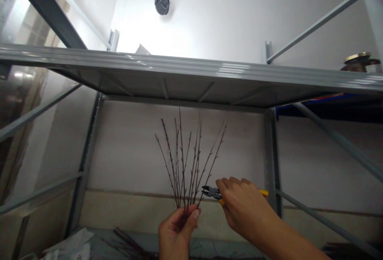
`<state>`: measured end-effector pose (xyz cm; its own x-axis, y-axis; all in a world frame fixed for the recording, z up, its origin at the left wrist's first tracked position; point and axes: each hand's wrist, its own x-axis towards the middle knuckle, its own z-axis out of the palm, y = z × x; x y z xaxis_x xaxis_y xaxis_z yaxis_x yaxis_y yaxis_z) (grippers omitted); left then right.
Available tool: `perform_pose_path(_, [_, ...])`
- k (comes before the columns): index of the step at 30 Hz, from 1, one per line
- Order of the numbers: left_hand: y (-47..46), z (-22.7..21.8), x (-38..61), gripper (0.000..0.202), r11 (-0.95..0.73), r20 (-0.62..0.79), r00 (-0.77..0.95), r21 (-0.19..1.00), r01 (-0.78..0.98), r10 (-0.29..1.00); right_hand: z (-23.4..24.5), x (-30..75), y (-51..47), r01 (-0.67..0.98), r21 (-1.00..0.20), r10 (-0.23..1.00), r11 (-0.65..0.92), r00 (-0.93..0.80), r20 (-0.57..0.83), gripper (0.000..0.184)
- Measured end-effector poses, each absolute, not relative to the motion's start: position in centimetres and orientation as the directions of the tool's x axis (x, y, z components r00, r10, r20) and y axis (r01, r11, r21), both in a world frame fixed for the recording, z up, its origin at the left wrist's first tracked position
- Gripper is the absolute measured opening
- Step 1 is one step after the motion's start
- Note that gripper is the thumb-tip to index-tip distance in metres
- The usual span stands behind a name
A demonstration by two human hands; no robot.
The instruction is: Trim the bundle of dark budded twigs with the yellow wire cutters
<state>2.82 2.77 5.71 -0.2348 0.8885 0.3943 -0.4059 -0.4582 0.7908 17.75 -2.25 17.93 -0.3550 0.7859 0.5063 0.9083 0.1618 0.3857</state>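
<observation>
Loosely fanned, a bundle of thin, dark brown woody twigs [182, 160] stood upright before a pale wall [128, 144], short nubs dotting its slender stems. The left hand [178, 228], low in view, pinched the gathered lower part between thumb and fingers. Reaching in from the right with its back upward, the right hand [242, 200] grasped yellow-handled, dark metal cutting pliers [213, 192], their parted jaws at the rightmost stem; contact could not be told.

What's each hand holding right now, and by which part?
Left hand: a bunch of thin twigs, pinched at their gathered lower part. Right hand: cutters, by the yellow handles.
</observation>
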Motion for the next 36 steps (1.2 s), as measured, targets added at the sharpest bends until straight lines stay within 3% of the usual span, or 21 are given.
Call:
perform_pose_path(5, [3.2,5.5,2.6,0.046,-0.452,0.389,-0.232,0.793,-0.409,0.892,16.6,18.3,-1.0,0.933,0.321,0.808,0.162,-0.312,0.5,0.032])
perform_pose_path(9, [3.6,5.4,2.8,0.043,-0.439,0.388,-0.205,0.794,-0.42,0.899,15.0,18.4,0.0,0.965,0.184,0.812,0.186,-0.257,0.525,0.031])
perform_pose_path(15, [4.6,5.2,2.6,0.053,-0.388,0.363,-0.148,0.787,-0.479,0.92,14.5,18.2,1.3,0.926,-0.214,0.808,0.312,-0.14,0.572,0.017])
perform_pose_path(19, [4.8,5.0,2.3,0.054,-0.329,0.326,-0.1,0.793,-0.512,0.94,14.4,17.4,2.0,0.717,-0.518,0.823,0.466,-0.136,0.551,0.033])
perform_pose_path(22, [4.4,5.0,2.3,0.053,-0.3,0.323,-0.046,0.807,-0.509,0.945,14.1,16.4,2.4,0.565,-0.645,0.826,0.515,-0.128,0.548,0.032])
perform_pose_path(29, [2.4,5.4,0.9,0.037,-0.397,0.457,0.053,0.821,-0.41,0.888,14.9,15.9,2.8,0.384,-0.684,0.767,0.62,-0.113,0.632,0.016])
perform_pose_path(36, [1.8,3.8,-1.1,0.03,-0.373,0.419,0.095,0.874,-0.311,0.903,16.6,16.7,2.3,0.355,-0.668,0.739,0.653,-0.106,0.666,0.01])
